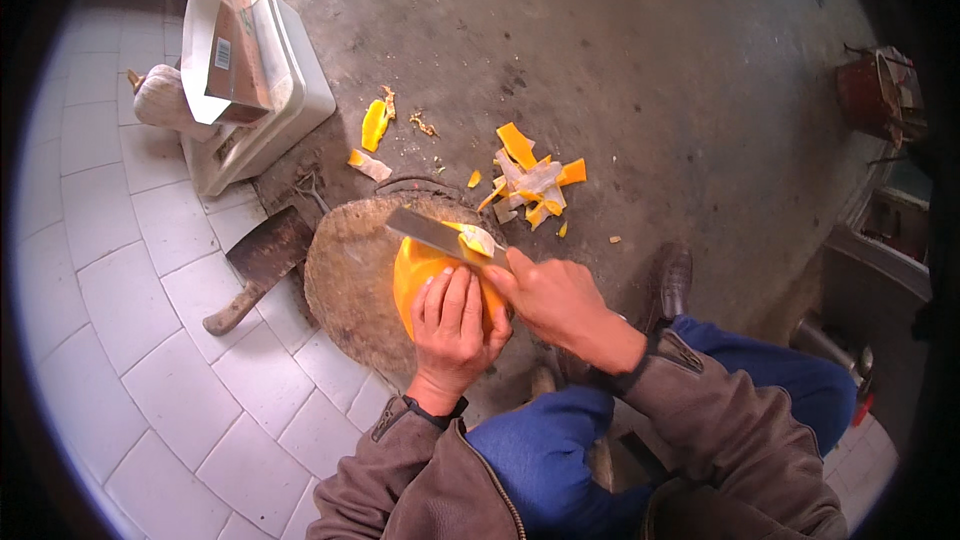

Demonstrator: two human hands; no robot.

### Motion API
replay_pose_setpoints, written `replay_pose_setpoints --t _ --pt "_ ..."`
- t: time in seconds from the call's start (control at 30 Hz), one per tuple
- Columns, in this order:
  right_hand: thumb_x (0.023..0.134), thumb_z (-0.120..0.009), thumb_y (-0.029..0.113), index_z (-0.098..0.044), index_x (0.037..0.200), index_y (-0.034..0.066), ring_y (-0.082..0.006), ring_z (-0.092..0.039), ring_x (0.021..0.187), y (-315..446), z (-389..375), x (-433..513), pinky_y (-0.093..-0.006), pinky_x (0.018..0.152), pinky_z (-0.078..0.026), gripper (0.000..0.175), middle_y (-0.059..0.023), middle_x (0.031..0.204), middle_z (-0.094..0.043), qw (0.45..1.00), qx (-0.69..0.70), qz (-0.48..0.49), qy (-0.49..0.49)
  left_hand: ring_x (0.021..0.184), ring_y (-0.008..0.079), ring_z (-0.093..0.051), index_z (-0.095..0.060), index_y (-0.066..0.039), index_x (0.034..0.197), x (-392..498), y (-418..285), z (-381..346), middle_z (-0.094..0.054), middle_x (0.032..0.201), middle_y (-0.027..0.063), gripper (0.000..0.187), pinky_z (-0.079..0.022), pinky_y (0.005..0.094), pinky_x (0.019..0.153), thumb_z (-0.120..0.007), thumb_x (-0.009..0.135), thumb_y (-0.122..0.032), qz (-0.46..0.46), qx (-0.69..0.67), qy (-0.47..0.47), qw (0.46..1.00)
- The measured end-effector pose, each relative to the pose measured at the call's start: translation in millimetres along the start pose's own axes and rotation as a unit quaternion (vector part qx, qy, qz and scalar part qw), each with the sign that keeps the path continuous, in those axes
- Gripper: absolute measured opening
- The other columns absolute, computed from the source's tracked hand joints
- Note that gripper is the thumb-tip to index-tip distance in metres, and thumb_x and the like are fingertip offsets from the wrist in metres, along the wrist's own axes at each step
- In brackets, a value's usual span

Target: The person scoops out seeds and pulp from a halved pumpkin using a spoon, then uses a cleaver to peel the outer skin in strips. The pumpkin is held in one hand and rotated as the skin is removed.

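An orange pumpkin piece [411,289], largely peeled, rests on a round wooden chopping block [345,277]. My left hand [456,315] presses down on its near side with the fingers spread over the flesh. In my right hand [555,296] is the handle of a kitchen knife [427,232], whose broad blade lies across the far part of the pumpkin. A strip of pale rind [477,238] shows beside the blade, partly over it. How deep the edge sits in the flesh is hidden.
Cut peelings [532,180] lie heaped on the concrete floor beyond the block, with a few scraps further left. A cleaver [270,251] leans at the block's left. Behind it stand a white plastic box [300,90] holding an open carton [236,60] and a pale squash [161,97].
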State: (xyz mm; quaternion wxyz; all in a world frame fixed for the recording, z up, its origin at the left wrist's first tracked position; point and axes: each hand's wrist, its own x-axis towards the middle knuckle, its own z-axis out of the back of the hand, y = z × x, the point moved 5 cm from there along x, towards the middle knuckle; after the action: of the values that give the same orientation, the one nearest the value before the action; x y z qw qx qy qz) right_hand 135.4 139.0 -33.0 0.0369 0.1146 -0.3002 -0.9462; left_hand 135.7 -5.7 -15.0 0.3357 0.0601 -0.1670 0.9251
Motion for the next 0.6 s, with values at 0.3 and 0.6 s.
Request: replay_pose_setpoints --t 0.3,0.6 --pt "0.108 -0.052 0.044 -0.059 0.109 0.0079 -0.0463 -0.067 0.063 -39 11 -33 -0.0569 0.055 -0.051 0.037 -0.0224 0.065 -0.064 0.981 0.092 -0.115 0.125 0.124 0.0369 -0.062 -0.069 0.007 0.122 -2 -1 0 -0.067 0.130 0.0190 0.048 -0.047 0.0501 0.109 -0.072 0.088 -0.026 0.004 0.002 0.013 1.000" --pt "0.105 -0.057 0.048 -0.061 0.106 0.0060 -0.0435 -0.066 0.058 -32 6 -23 -0.0552 0.052 -0.051 0.042 -0.0209 0.061 -0.063 0.987 0.070 -0.070 0.125 0.128 0.0389 -0.060 -0.064 0.009 0.130 -22 6 6 -0.064 0.134 0.0215 0.057 -0.044 0.0524 0.110 -0.072 0.086 -0.026 0.015 0.007 0.026 1.000"
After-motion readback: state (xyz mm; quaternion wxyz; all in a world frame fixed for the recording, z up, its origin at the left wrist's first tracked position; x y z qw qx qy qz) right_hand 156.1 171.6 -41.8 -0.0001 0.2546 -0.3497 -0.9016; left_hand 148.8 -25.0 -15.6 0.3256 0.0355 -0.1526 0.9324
